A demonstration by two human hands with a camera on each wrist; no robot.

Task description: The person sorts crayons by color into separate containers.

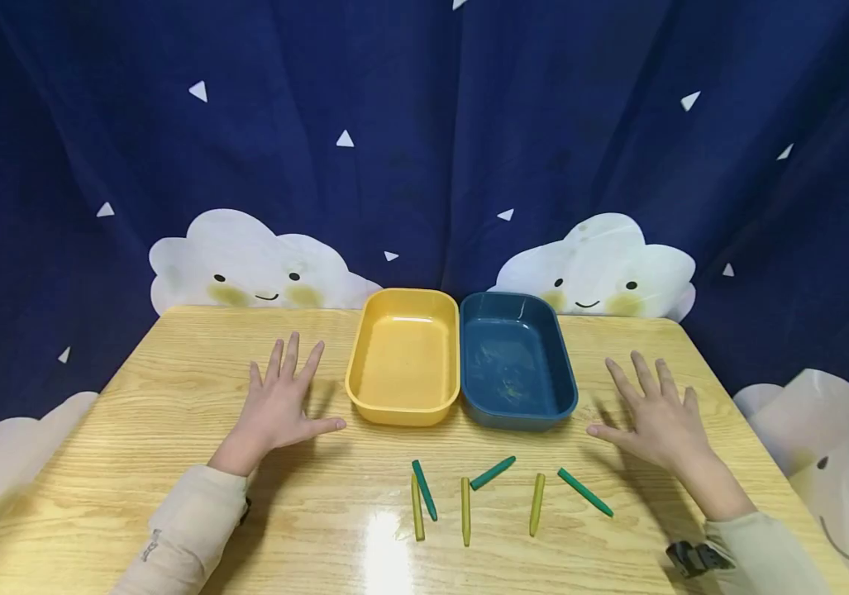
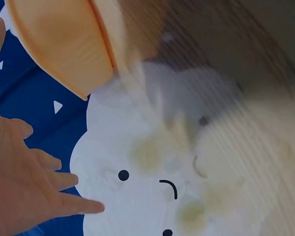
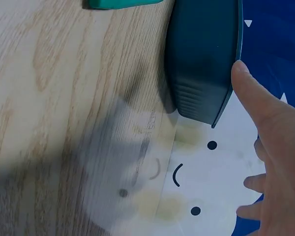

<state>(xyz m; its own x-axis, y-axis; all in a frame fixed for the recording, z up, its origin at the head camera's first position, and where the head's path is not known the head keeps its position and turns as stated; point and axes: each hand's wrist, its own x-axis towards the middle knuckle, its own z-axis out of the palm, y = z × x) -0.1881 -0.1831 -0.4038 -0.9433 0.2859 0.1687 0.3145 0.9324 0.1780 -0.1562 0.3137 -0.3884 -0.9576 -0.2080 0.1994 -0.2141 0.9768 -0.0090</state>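
My left hand is spread with straight fingers over the table, left of a yellow tray, and holds nothing. To the right of a dark blue tray, my right hand is spread in the same way, also holding nothing. In front of the trays lie several crayons. Three are green: one green crayon at the left, another in the middle, a third at the right. Three are olive-yellow: a yellow crayon touching the left green one, another, and one further right.
The two trays stand side by side at the far edge of the wooden table. Behind it hangs a dark blue curtain with white clouds and triangles. A dark wristband shows on the right wrist.
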